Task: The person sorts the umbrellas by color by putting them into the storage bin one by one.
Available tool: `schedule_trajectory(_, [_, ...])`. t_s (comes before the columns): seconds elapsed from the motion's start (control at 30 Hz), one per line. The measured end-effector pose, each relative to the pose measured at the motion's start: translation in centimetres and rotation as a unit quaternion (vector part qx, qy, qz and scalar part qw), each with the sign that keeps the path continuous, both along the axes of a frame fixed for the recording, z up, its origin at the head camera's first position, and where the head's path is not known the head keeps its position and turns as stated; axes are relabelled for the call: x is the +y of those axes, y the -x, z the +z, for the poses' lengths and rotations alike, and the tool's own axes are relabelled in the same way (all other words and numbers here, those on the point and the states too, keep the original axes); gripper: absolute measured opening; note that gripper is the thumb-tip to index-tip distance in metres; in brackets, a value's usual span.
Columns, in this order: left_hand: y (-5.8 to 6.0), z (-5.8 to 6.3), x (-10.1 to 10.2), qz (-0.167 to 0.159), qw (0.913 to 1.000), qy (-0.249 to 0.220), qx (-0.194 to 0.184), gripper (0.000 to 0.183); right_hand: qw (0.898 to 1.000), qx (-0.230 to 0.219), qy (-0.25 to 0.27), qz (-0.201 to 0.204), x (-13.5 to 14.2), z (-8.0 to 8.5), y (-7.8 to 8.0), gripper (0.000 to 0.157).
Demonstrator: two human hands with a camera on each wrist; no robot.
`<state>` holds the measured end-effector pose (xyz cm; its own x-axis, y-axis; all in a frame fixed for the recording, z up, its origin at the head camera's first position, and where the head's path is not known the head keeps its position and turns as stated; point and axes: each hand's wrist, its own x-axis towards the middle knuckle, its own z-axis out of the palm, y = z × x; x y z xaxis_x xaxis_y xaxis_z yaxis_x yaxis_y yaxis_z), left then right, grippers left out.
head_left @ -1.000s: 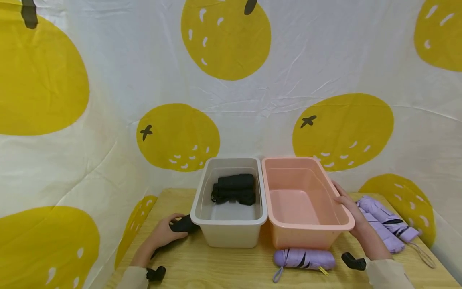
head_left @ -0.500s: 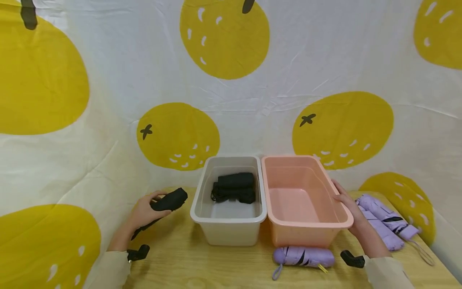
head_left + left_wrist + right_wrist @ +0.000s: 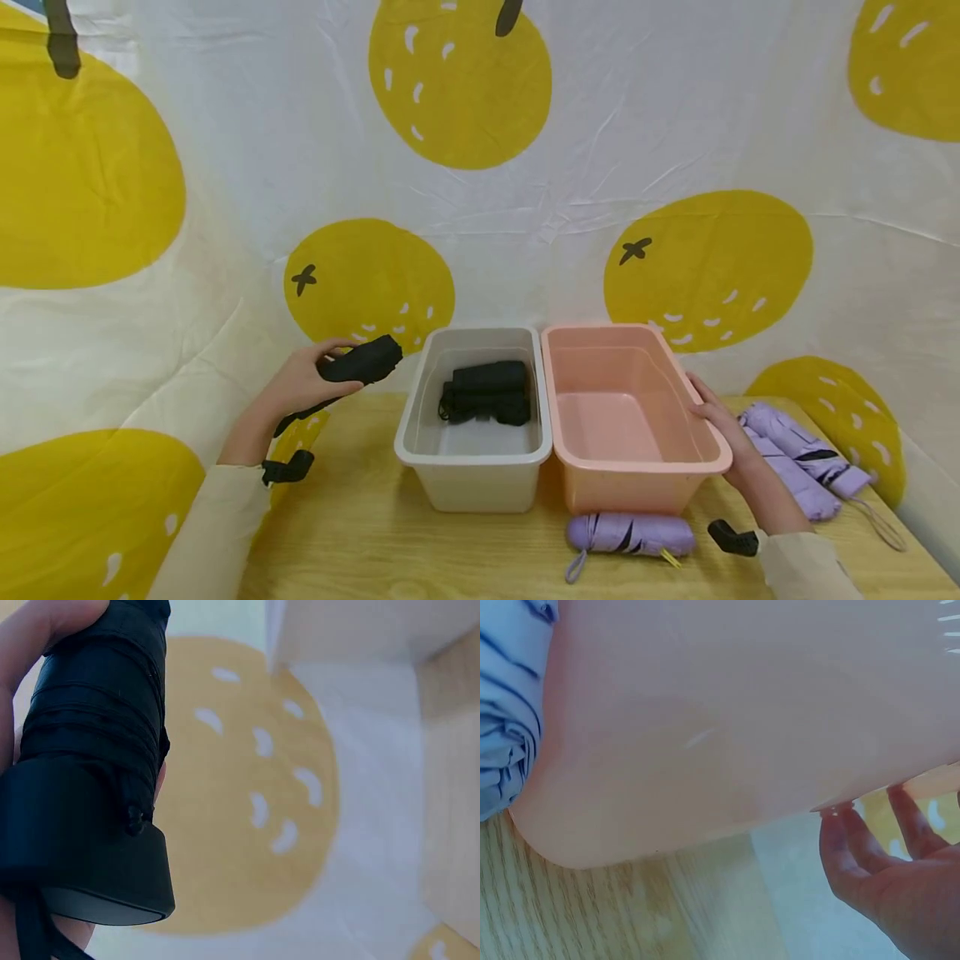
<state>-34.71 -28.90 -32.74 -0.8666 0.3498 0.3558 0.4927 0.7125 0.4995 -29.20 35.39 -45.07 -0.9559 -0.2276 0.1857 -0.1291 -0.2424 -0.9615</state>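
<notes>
My left hand (image 3: 298,382) grips a folded black umbrella (image 3: 369,360) in the air, left of the beige bin (image 3: 480,483). In the left wrist view, the umbrella's dark handle end (image 3: 90,847) and a strap loop point toward the camera. My right hand (image 3: 723,421) holds the right rim of the pink bin (image 3: 626,492), thumb over the edge and fingers outside. Fingertips (image 3: 836,810) meet the rim's underside in the right wrist view. Inside the beige bin lie folded black umbrellas (image 3: 491,379); their exact number is hard to tell.
A folded lilac umbrella (image 3: 630,533) lies before the pink bin. More lilac umbrellas (image 3: 802,458) lie on the wooden table (image 3: 375,533) at the right, beyond my right forearm. Behind the bins hangs a fruit-patterned cloth (image 3: 525,275).
My left hand has lifted the black umbrella off the table beside the beige bin, moving left at first and then up. My right hand has stayed on the pink bin's rim.
</notes>
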Motion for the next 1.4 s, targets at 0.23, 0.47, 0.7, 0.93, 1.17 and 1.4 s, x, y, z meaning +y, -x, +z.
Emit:
schedule_trajectory(0.23, [1.3, 3.6, 4.6, -0.027, 0.9995, 0.014, -0.001, 0.07, 1.0, -0.003, -0.008, -0.006, -0.1, 1.0, 0.5, 0.063])
schedule_trajectory(0.47, [2.4, 5.6, 9.7, -0.056, 0.996, 0.065, 0.023, 0.067, 1.0, -0.004, -0.009, -0.013, 0.4, 0.9, 0.5, 0.063])
schedule_trajectory(0.7, [3.6, 4.4, 13.5, -0.098, 0.991, 0.09, 0.015, 0.064, 1.0, -0.003, -0.002, -0.013, 0.3, 0.0, 0.3, 0.062])
schedule_trajectory(0.93, [4.5, 2.2, 15.7, -0.125, 0.989, 0.08, 0.002, 0.063, 1.0, -0.013, -0.004, -0.018, -0.3, -0.1, 0.5, 0.063])
schedule_trajectory(1.17, [5.2, 0.4, 17.9, -0.154, 0.9855, 0.068, -0.02, 0.061, 0.999, -0.008, -0.021, -0.029, 0.0, -0.4, 0.1, 0.064])
schedule_trajectory(1.4, [5.9, -1.1, 18.9, -0.156, 0.9841, 0.081, -0.025, 0.058, 0.999, 0.001, -0.016, -0.028, -0.1, -0.3, -0.1, 0.063])
